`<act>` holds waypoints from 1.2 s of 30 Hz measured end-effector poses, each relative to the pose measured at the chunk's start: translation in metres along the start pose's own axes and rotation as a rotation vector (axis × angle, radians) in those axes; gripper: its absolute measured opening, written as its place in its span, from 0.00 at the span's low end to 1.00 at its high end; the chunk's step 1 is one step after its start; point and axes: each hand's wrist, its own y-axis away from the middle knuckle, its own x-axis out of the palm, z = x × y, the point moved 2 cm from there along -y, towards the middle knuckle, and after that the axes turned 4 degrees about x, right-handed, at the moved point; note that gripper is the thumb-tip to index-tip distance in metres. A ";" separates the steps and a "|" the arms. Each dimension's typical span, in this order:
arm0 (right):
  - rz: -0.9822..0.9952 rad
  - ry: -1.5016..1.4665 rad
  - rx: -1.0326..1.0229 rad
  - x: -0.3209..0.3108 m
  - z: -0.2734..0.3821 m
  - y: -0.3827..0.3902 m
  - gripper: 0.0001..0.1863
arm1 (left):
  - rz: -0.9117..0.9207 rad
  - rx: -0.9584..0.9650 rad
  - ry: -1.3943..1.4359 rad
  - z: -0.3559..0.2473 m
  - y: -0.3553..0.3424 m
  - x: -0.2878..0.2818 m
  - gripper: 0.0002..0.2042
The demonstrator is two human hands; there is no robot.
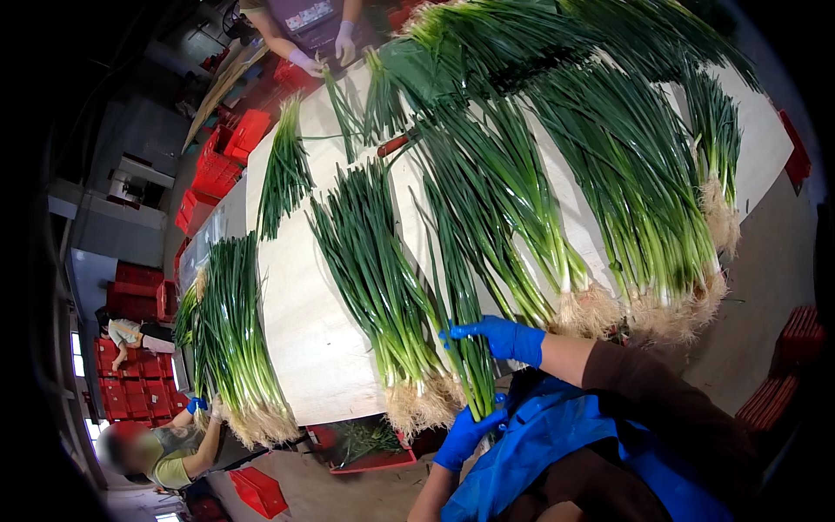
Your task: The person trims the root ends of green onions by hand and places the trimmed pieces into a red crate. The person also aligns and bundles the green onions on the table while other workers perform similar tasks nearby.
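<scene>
Both my hands wear blue gloves and are at a small bunch of green onions [466, 348] at the table's near edge. Wrapped round its pale lower stalks is my left hand [470, 438], which hides most of the root end. Higher up, my right hand [504, 338] grips the same bunch, its fingers lying across the green leaves. A larger rooted pile of green onions [383, 287] rests just left of this bunch. To the right lie more piles, one of green onions [513, 200] close by and a thicker one of green onions [639, 191], roots toward me.
On the pale tabletop [309, 348] is a red-handled tool [396, 144]. Across the table a gloved co-worker [317, 39] handles onions; another co-worker [178, 444] stands at the left end. Below the edge sits a red crate with green scraps [370, 444]. Red crates [217, 165] stand left.
</scene>
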 end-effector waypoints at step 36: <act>-0.245 0.731 -0.588 0.054 0.103 0.122 0.18 | -0.018 0.098 0.210 -0.025 0.016 -0.011 0.24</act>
